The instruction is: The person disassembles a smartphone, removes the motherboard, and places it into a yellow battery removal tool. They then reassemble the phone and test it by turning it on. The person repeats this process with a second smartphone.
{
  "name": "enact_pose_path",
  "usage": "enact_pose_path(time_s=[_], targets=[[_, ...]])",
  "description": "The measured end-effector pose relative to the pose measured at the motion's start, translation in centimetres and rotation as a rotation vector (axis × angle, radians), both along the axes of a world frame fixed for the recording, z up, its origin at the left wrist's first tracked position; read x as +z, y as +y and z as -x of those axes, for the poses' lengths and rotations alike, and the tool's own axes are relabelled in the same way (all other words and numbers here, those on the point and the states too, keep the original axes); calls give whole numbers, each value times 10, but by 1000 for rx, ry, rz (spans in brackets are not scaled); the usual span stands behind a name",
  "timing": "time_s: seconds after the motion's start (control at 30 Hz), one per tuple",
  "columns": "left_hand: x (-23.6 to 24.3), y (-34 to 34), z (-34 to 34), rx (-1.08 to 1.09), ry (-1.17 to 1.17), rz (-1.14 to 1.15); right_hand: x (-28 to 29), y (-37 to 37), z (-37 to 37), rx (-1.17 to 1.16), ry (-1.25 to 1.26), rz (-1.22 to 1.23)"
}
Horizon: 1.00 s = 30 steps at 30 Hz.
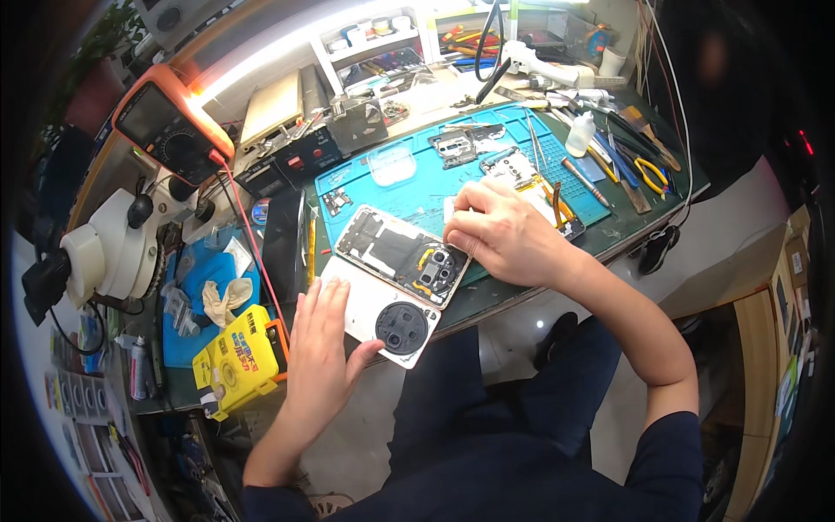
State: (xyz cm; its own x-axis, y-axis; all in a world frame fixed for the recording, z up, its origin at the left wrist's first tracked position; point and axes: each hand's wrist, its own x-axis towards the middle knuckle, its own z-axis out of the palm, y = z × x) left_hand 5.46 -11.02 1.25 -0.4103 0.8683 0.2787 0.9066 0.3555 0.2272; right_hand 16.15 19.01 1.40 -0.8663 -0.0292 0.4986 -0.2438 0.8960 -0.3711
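Observation:
My left hand (317, 352) lies with its fingers stretched out over the left end of a white phone back cover (364, 306). A round black camera ring (402, 328) fills the cover's right part. Just behind it rests an opened phone body (380, 244), its dark inside, yellow flex strips and camera lenses showing; the two overlap or touch along one edge. My right hand (509, 230) is closed in a pinch at the phone's right edge, near the lenses. Whatever its fingertips hold, if anything, is hidden.
On the blue mat (352, 178) lie phone parts (465, 146), a clear box (391, 163) and tweezers (533, 139). Hand tools and a dropper bottle (580, 133) crowd the right. At left are a multimeter (165, 122), a microscope (109, 248) and a yellow box (237, 361).

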Motion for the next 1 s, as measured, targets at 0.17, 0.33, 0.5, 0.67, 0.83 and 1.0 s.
enact_pose_path(time_s=[0.17, 0.33, 0.5, 0.67, 0.83, 1.0], targets=[[-23, 0, -17, -21, 20, -195, -5, -3, 5, -2, 15, -22], [-36, -3, -18, -82, 132, -187, -3, -5, 9, 27, -13, -5], [-37, -6, -17, -74, 142, -165, 0, -14, 14, 88, -23, -30], [-38, -6, -17, -71, 122, -177, 1, -29, 15, 167, -31, -11], [-36, -6, -17, -70, 127, -177, -2, -38, 11, 205, -10, -7], [-37, -6, -17, -64, 129, -169, 3, -31, 4, 161, -40, -18]])
